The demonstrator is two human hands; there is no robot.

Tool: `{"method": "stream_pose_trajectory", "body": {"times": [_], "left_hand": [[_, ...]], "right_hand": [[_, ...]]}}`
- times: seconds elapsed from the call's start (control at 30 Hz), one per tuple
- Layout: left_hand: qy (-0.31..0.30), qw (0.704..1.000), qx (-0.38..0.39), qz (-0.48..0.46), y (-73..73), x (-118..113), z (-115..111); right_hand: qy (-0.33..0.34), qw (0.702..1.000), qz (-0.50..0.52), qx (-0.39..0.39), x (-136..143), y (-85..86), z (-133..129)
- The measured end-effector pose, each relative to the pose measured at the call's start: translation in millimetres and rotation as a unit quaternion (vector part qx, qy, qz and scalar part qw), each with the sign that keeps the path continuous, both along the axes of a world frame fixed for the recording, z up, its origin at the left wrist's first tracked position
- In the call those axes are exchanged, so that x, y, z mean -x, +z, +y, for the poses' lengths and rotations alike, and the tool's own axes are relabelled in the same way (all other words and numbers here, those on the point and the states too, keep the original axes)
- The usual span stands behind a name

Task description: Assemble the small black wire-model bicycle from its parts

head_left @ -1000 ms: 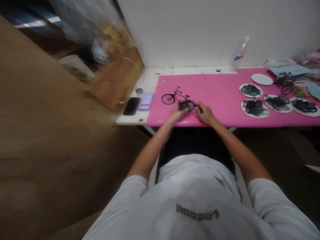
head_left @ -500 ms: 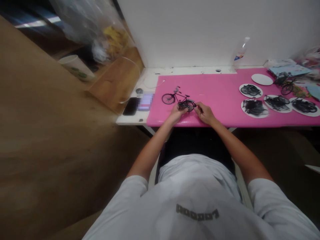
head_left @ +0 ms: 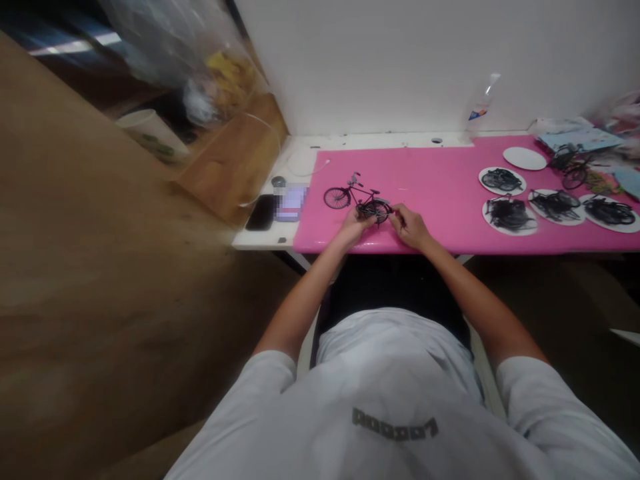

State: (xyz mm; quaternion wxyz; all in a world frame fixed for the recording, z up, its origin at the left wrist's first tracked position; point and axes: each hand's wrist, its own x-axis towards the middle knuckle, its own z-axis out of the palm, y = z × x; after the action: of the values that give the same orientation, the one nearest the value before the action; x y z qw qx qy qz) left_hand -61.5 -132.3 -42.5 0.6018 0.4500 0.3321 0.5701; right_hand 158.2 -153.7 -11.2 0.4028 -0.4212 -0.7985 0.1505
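A small black model bicycle (head_left: pixel 354 195) is held over the pink table cover, its front wheel to the left and handlebar up. My left hand (head_left: pixel 354 228) is closed around the lower part of its rear wheel, thumb over the spokes. My right hand (head_left: pixel 412 227) is pinched at the back edge of that wheel, fingertips touching or nearly touching it. A thin dark bit shows beneath the right fingers, too small to name.
Plates (head_left: pixel 510 215) with black model parts stand on the pink cover (head_left: pixel 440 193) at right, beside an empty white plate (head_left: pixel 525 159) and another model bicycle (head_left: pixel 575 175). A clear bottle (head_left: pixel 483 107) stands behind. A black phone (head_left: pixel 261 213) lies at left.
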Motion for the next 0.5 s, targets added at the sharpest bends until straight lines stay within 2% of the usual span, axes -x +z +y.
{"method": "stream_pose_trajectory", "body": {"times": [0.5], "left_hand": [[0.001,1.000,0.008,-0.010,-1.0,-0.4,1.2]], "right_hand": [[-0.006,1.000,-0.015,-0.006,-1.9,-6.2,3.1]]}}
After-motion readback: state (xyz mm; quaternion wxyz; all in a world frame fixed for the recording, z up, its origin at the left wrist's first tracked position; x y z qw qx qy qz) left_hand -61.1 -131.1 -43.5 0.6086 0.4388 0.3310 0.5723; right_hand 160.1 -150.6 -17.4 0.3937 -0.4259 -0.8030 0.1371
